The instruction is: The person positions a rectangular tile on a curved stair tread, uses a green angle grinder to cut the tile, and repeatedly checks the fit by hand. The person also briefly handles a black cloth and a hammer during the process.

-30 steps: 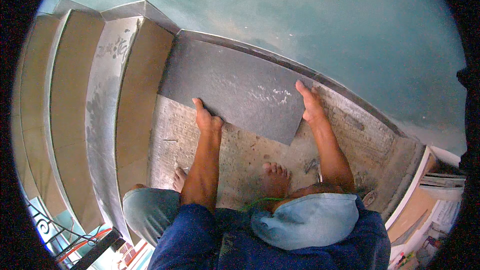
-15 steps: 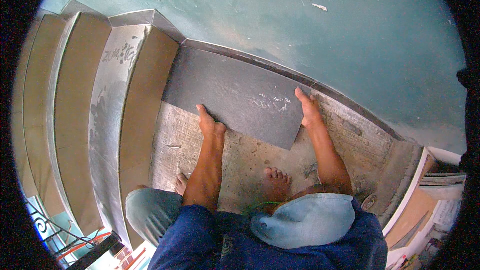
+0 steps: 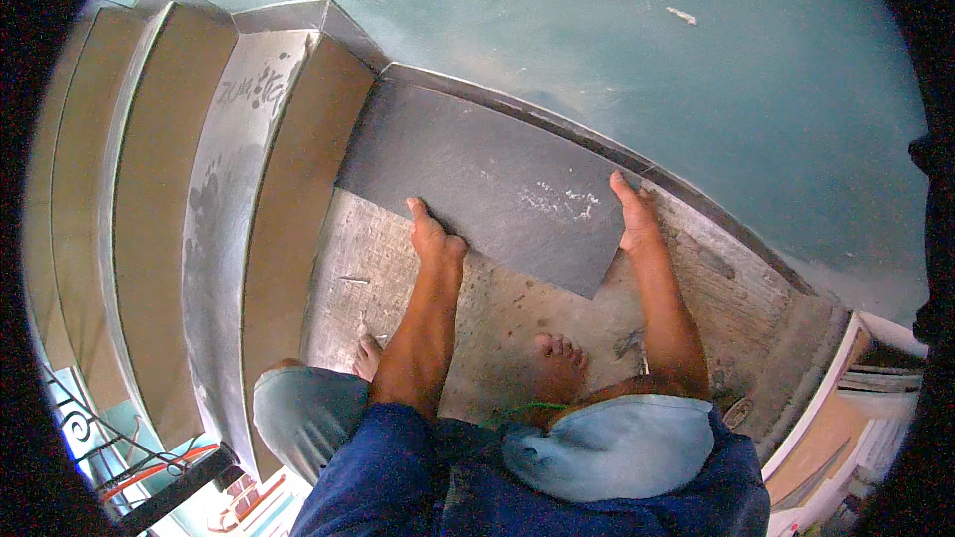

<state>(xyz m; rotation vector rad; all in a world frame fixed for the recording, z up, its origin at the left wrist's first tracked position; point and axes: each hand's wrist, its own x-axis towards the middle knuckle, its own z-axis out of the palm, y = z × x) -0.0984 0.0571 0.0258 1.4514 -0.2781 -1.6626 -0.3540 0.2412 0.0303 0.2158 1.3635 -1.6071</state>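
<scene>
A dark grey rectangular floor tile point(image 3: 477, 174) with white smudges near its right end lies between my hands. Its far edge runs along the foot of the wall, and its left end meets the lowest stair riser. My left hand point(image 3: 435, 236) grips the near long edge, thumb on top and fingers hidden underneath. At the right end, my right hand point(image 3: 635, 211) holds the short edge with its thumb on the upper face; its other fingers are mostly hidden.
Tiled stairs point(image 3: 244, 189) with brown risers climb on the left. A green-blue wall point(image 3: 597, 10) with dark skirting point(image 3: 517, 111) stands beyond the tile. Rough bare concrete point(image 3: 507, 328) surrounds my bare feet. A round drain point(image 3: 737, 412) and a white-framed opening point(image 3: 808, 408) are at right; black railing point(image 3: 90, 428) lower left.
The whole scene has shifted slightly right in the picture as my view moved. Both hands keep their grip, and the tile stays in about the same place against the wall and stair.
</scene>
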